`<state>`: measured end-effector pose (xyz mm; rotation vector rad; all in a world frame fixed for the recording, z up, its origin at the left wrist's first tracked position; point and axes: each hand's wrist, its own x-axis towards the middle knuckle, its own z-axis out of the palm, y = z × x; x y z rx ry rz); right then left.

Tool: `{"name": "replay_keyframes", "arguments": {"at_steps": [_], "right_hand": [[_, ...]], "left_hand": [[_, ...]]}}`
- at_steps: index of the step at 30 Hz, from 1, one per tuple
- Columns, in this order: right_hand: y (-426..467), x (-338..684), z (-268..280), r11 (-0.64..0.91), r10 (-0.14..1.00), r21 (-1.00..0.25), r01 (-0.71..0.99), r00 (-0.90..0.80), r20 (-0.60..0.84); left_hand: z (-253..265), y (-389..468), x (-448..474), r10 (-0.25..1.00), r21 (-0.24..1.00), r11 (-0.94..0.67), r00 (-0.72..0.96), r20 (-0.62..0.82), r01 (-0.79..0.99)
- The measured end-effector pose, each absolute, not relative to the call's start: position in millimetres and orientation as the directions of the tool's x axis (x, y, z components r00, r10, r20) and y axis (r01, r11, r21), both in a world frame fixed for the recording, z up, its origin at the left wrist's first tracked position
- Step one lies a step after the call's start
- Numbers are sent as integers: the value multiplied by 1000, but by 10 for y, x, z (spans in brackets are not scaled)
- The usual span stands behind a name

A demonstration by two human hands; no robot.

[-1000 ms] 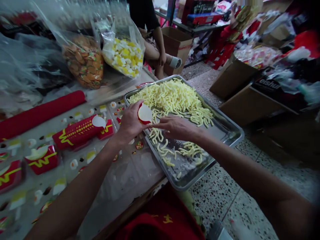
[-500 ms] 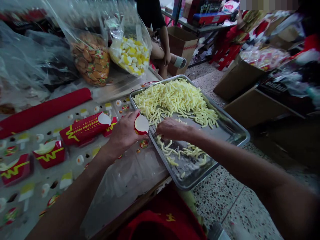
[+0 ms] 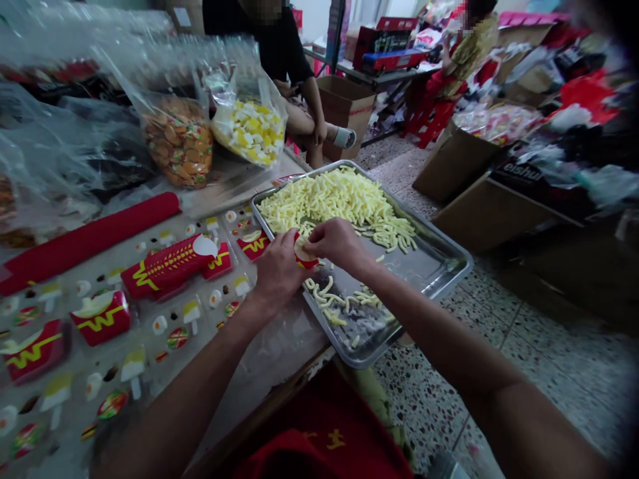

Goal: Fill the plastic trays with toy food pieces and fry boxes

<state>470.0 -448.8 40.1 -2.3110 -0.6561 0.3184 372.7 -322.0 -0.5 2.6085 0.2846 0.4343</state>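
My left hand (image 3: 279, 266) is wrapped round a small red fry carton (image 3: 302, 261) beside the tray's near left edge. At the carton's mouth, my right hand (image 3: 337, 245) has its fingers pinched on pale yellow fries, mostly hidden by the fingers. A heap of these fries (image 3: 344, 193) fills the far part of the metal tray (image 3: 424, 266), with loose ones scattered nearer me. To the left lies a stack of nested red cartons (image 3: 164, 266). Around it are separate red cartons with pale tops, including one carton (image 3: 102, 316) in front.
Clear bags of orange-brown discs (image 3: 180, 143) and yellow-white pieces (image 3: 252, 133) stand at the back. A rolled red cloth (image 3: 90, 239) lies on the left of the patterned table cover (image 3: 210, 386). Beyond sits a person (image 3: 269, 60); cardboard boxes (image 3: 449, 159) stand on the right.
My right hand has lifted from the loose fries in the tray to the carton's mouth. My left hand still holds the carton, now turned towards the right hand. The view has shifted slightly.
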Motion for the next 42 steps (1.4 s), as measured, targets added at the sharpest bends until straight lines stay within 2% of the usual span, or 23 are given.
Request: {"name": "replay_keyframes", "arguments": {"at_steps": [2, 5, 8, 12, 14, 18, 20, 21, 23, 24, 26, 28, 30, 33, 35, 39, 42], "right_hand": [[-4484, 4762, 405, -649, 561, -631, 425, 828, -20], [-4541, 4861, 418, -553, 670, -722, 415, 737, -90], [-4574, 4876, 471, -532, 642, -750, 393, 764, -55], [-4604, 4819, 465, -527, 655, -654, 543, 750, 95], [-4652, 4809, 353, -558, 645, -597, 577, 754, 126], [-4740, 4795, 6, -600, 765, -352, 718, 644, 11], [-4765, 4794, -90, -615, 766, -295, 731, 643, -4], [-4778, 4801, -98, -651, 723, -318, 689, 691, 17], [-4807, 4825, -39, -708, 577, -458, 537, 814, 63], [-4817, 4836, 18, -701, 512, -542, 463, 856, 69], [-4809, 4841, 163, -636, 476, -659, 401, 877, 74], [-4747, 4829, 335, -593, 519, -669, 447, 848, 106], [-4654, 4837, 532, -566, 622, -628, 534, 777, 99], [-4604, 4973, 830, -489, 796, -615, 618, 605, -25], [-4717, 5145, 945, -457, 824, -645, 613, 564, -48], [-5208, 5451, 745, -566, 652, -640, 519, 757, 37], [-5488, 5448, 367, -751, 498, -501, 431, 867, 0]], "left_hand": [[-34, -3298, 3826, 301, 494, -861, 907, 294, 126], [-45, -3340, 3939, 306, 490, -864, 893, 331, 115], [-36, -3334, 4008, 263, 508, -860, 891, 369, 43], [-70, -3217, 4001, 271, 580, -814, 879, 392, -8], [-93, -3098, 3945, 297, 601, -799, 880, 372, 15], [-53, -2893, 3792, 302, 600, -797, 908, 290, 73], [8, -2865, 3732, 296, 566, -818, 919, 262, 102], [40, -2873, 3712, 293, 541, -833, 923, 250, 117], [92, -2927, 3699, 285, 490, -859, 933, 219, 147], [110, -2971, 3710, 274, 472, -869, 940, 204, 151], [132, -3085, 3775, 240, 463, -878, 950, 200, 124], [147, -3213, 3894, 210, 482, -873, 946, 248, 67], [163, -3318, 4044, 202, 513, -858, 922, 329, 5], [177, -3337, 4236, 212, 571, -816, 876, 432, -84], [155, -3230, 4282, 221, 614, -779, 861, 458, -127], [24, -2872, 4165, 322, 678, -734, 859, 399, -40], [-52, -2716, 4043, 373, 679, -732, 865, 336, 51]]}}
